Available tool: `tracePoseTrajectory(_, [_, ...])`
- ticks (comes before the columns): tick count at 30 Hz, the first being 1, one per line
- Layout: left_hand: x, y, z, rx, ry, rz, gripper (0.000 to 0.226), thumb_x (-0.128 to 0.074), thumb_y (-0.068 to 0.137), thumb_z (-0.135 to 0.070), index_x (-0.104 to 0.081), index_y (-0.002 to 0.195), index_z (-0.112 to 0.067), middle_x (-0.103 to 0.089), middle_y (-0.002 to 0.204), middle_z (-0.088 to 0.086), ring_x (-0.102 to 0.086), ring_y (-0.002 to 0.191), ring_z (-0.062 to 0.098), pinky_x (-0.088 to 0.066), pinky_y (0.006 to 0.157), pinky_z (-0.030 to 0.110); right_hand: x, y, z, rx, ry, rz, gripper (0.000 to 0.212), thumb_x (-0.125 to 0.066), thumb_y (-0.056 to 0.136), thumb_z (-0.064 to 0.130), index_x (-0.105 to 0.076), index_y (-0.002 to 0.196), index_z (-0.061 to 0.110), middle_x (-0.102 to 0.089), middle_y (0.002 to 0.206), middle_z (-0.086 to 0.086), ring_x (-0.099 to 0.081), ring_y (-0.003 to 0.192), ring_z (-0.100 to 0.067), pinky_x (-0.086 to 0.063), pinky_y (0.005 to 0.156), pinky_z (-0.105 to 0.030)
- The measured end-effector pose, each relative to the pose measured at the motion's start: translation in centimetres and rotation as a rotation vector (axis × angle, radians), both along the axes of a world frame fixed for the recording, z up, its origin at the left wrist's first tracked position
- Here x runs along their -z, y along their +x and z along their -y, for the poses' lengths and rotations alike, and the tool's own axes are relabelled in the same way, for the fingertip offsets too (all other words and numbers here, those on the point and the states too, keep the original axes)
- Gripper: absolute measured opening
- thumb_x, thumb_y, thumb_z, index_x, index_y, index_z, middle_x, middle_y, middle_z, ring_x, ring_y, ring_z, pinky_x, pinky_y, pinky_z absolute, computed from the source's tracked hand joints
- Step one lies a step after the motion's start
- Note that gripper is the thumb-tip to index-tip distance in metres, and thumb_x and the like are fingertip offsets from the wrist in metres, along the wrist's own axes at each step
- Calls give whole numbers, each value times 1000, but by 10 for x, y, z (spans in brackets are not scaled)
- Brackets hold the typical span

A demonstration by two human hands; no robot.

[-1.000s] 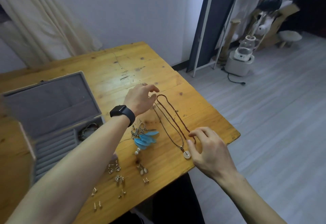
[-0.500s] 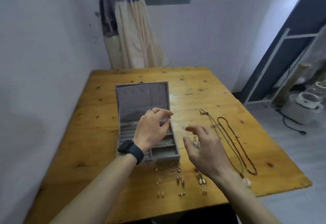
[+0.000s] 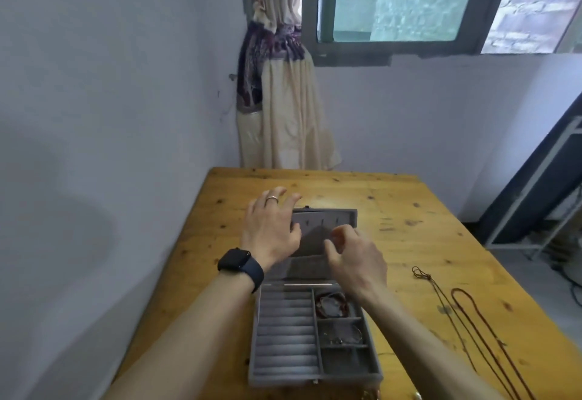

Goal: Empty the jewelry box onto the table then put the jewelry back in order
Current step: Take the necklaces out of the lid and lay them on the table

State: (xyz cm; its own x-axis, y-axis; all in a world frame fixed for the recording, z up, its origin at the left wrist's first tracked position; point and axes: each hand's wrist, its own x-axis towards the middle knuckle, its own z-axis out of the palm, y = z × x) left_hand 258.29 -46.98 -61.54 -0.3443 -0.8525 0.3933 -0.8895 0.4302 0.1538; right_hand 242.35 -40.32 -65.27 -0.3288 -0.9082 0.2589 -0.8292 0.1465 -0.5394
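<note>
The left hand (image 3: 271, 229) lies open-fingered over the far-left corner of the grey velvet jewelry box's (image 3: 315, 377) raised lid (image 3: 345, 220), thumb on the lining. The right hand (image 3: 356, 261) has its fingers curled at the lid's inner face; whether they pinch anything I cannot tell. Half a second ago the right hand hovered over the wooden table (image 3: 409, 204) right of the box, and the left sat lower. Both have since risen to the lid, which probably means something is being hung there. A red bead bracelet (image 3: 332, 303) sits in the box's far-right compartment. The brown cord necklaces (image 3: 466, 321) still lie right of the box, awaiting return.
</note>
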Motion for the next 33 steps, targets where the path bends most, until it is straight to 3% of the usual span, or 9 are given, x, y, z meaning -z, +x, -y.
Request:
tracePoseTrajectory(3, [-5,-1,19,-9,184,124,60,-50,89,-48,-40,146,-34,-48,148,3,-39,137,25,-28,114,45,0,3,11,57,44,-17,26,-54,96,47,-61,111,26,-60,97,7,-55,83,-16,-42,67,-29])
tracePoseTrajectory(6, [-5,-1,27,4,269,125,54,-48,89,-47,-47,142,-35,-57,135,1,-49,124,25,-36,104,41,5,3,15,101,82,-33,25,-51,97,47,-60,104,24,-54,89,7,-50,78,-16,-38,66,-29])
tracePoseTrajectory(11, [3,2,27,45,228,9,46,-53,88,-43,-55,132,-31,-60,121,-1,-51,113,22,-46,93,37,15,7,19,139,35,20,26,-50,98,45,-61,98,21,-64,95,2,-59,81,-22,-49,69,-34])
tracePoseTrajectory(15, [6,3,23,49,197,-51,44,-56,89,-41,-56,131,-29,-59,123,-1,-50,114,21,-47,92,37,16,17,15,138,-1,31,25,-50,100,40,-62,105,19,-63,102,-1,-58,83,-24,-39,68,-32])
tracePoseTrajectory(22, [9,3,18,41,171,-86,46,-55,90,-39,-55,135,-28,-59,129,1,-49,119,22,-46,96,39,11,26,16,122,20,-56,24,-43,101,31,-56,109,12,-60,110,-8,-61,97,-31,-36,69,-33])
tracePoseTrajectory(29, [5,5,13,51,149,-91,46,-56,91,-41,-53,136,-30,-58,130,-2,-48,119,20,-45,95,36,-4,19,21,23,-187,225,13,-44,103,26,-51,96,17,-54,92,2,-51,77,-12,-35,65,-27])
tracePoseTrajectory(33, [4,6,10,65,148,-105,46,-56,93,-40,-52,137,-30,-58,131,-3,-48,120,19,-44,96,35,-17,13,27,-68,-154,303,11,-44,104,23,-50,98,15,-57,88,3,-53,78,-8,-39,65,-30])
